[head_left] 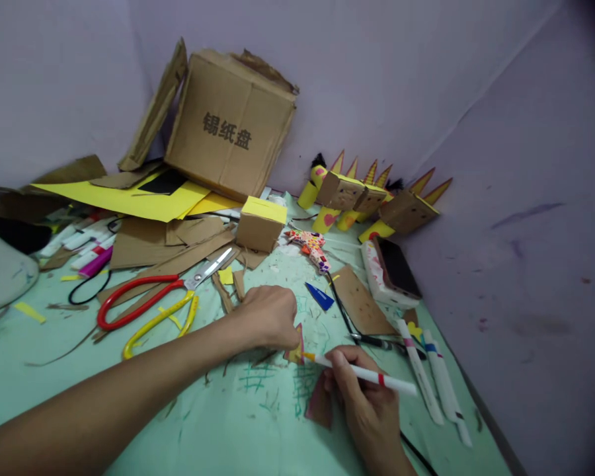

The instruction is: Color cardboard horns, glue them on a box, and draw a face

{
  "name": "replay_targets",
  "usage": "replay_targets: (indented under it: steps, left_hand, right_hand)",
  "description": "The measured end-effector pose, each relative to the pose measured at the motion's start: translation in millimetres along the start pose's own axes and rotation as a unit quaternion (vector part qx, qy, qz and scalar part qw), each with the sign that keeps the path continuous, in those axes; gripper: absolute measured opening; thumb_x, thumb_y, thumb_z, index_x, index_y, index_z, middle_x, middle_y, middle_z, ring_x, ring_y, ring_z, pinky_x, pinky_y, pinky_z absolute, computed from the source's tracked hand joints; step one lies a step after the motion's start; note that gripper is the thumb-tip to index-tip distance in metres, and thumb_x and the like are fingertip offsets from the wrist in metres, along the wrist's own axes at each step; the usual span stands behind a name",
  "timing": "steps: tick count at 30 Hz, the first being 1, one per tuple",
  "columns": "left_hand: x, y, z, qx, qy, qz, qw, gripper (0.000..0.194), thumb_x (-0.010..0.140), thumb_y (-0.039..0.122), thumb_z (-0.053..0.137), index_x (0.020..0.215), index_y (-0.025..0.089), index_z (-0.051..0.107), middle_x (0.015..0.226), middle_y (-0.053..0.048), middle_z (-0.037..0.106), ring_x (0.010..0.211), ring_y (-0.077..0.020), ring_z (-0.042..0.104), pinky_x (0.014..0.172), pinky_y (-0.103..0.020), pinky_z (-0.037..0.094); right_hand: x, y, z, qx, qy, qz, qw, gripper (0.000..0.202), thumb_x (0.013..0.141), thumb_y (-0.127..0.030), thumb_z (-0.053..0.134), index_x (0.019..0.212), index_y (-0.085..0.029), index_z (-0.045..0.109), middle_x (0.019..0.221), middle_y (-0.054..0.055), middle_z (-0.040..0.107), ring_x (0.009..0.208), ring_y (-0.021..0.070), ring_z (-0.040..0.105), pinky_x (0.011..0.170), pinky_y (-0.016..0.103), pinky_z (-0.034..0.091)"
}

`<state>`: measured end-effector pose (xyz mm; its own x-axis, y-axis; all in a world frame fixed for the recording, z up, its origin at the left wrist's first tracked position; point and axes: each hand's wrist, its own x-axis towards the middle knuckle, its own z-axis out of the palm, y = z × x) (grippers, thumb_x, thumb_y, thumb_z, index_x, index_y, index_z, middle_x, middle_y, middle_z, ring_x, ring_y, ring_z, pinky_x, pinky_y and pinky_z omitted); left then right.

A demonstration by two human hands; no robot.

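A white marker (359,373) with a red band and an orange-yellow tip is gripped in my right hand (369,410). Its tip touches a small pointed cardboard piece (296,354), coloured yellow with a pinkish-red edge. My left hand (270,314) is closed, its fingers pressing that piece against the table at the upper end; the fingertips are partly hidden. Another brown cardboard triangle (320,404) with a pink edge lies beside my right hand. Beyond my left hand rests a blue pointed scrap (320,295).
Red-and-yellow scissors (178,291) lie open left of my left hand. A patterned glue gun (310,248) trails a black cord. Cardboard-and-yellow spiked figures (354,195) stand by the wall, near a large cardboard box (231,125). Markers (441,380) and a phone (397,264) are at right.
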<state>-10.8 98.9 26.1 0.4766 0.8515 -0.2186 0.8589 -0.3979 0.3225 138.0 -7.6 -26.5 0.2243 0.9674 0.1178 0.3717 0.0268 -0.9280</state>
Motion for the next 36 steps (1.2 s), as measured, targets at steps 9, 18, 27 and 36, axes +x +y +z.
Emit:
replay_targets:
  steps: [9, 18, 27, 36]
  left_hand:
    - [0.3, -1.4, 0.9, 0.002, -0.003, 0.001, 1.000, 0.026, 0.065, 0.040, 0.053, 0.061, 0.020, 0.069, 0.070, -0.013, 0.072, 0.072, -0.0303, 0.068, 0.057, -0.034, 0.048]
    - [-0.2, -1.7, -0.4, 0.002, -0.009, 0.004, 1.000, 0.027, 0.068, 0.040, 0.052, 0.064, 0.021, 0.071, 0.072, -0.014, 0.073, 0.074, -0.0311, 0.068, 0.058, -0.035, 0.047]
    - [0.9, -2.0, -0.3, 0.001, -0.005, 0.007, 1.000, 0.025, 0.067, 0.038, 0.052, 0.060, 0.022, 0.070, 0.072, -0.014, 0.073, 0.074, -0.0330, 0.068, 0.056, -0.036, 0.045]
    - [0.0, -2.2, -0.2, 0.001, -0.005, 0.012, 1.000, 0.026, 0.069, 0.040, 0.052, 0.061, 0.022, 0.070, 0.071, -0.013, 0.073, 0.074, -0.0310, 0.068, 0.057, -0.035, 0.045]
  right_hand:
    - [-1.1, -1.7, 2.5, -0.016, -0.027, -0.012, 0.999, 0.032, 0.088, -0.042, 0.050, 0.068, -0.020, 0.060, 0.048, -0.003, 0.052, 0.046, 0.0136, 0.050, 0.047, 0.024, 0.036]
    - [1.5, 0.5, 0.5, -0.063, -0.038, -0.060, 0.996, 0.032, 0.092, -0.036, 0.044, 0.069, -0.019, 0.058, 0.054, -0.001, 0.053, 0.051, 0.0138, 0.052, 0.051, 0.024, 0.040]
    - [3.1, 1.4, 2.2, -0.050, -0.034, -0.055, 0.997, 0.032, 0.092, -0.035, 0.043, 0.068, -0.019, 0.055, 0.054, -0.002, 0.051, 0.050, 0.0127, 0.050, 0.048, 0.023, 0.038]
    - [0.8, -4.3, 4.7, -0.037, -0.046, -0.037, 0.998, 0.035, 0.090, -0.037, 0.045, 0.064, -0.019, 0.056, 0.049, -0.003, 0.050, 0.044, 0.0117, 0.048, 0.044, 0.022, 0.036]
